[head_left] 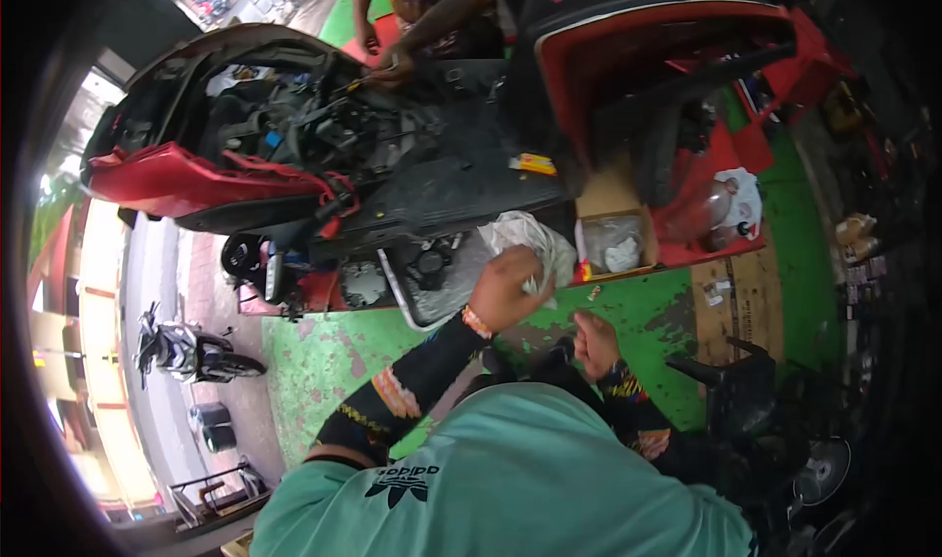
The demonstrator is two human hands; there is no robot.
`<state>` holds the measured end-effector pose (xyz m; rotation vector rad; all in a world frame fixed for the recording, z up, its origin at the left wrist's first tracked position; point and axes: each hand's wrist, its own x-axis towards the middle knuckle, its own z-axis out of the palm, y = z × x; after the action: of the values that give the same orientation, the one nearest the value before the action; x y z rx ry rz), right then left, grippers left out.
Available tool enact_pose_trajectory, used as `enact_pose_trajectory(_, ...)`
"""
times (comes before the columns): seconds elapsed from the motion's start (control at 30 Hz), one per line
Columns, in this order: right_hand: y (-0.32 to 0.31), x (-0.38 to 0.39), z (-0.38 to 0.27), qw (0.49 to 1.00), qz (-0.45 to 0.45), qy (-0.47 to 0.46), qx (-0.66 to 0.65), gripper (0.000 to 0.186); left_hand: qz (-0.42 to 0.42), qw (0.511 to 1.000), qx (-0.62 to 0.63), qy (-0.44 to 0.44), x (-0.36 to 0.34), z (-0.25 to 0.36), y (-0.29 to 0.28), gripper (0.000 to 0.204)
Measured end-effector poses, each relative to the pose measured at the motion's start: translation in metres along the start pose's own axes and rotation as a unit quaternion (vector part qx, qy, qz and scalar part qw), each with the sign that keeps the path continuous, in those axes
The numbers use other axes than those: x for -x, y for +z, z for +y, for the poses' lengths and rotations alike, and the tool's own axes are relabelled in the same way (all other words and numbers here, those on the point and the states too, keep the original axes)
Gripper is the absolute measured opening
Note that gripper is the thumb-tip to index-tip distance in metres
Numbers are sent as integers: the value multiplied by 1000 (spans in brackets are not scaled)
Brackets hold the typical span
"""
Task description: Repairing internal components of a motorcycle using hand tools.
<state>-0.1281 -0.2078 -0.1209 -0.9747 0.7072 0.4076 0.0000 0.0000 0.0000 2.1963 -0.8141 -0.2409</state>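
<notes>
My left hand (505,287) grips a crumpled white cloth or plastic bag (525,238) at the front edge of the work platform. Beside it lies a metal tray (422,312) with dark parts in clear plastic. My right hand (594,346) hangs lower, its fingers curled; whether they hold anything is hidden. An open cardboard box (613,189) with plastic-wrapped contents sits to the right of the bag. A small yellow-orange packet (533,163) lies on the black footboard (442,189).
A stripped red scooter (196,189) spans the platform, with red panels (800,66) at right. Across it, a co-worker's hands (391,71) work on the scooter. Another scooter (182,351) stands at left. Dark machinery (731,380) stands at lower right on the green floor (324,361).
</notes>
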Motion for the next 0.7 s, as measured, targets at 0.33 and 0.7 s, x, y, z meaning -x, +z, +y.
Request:
enact_pose_trajectory(0.33, -84, 88, -29, 985, 83, -51, -143, 15, 50, 989, -39, -135, -47, -48, 120, 66)
enact_pose_trajectory(0.7, 103, 56, -119, 574, -160, -442, 671, 27, 18, 641, 712, -287, 27, 0, 75, 35)
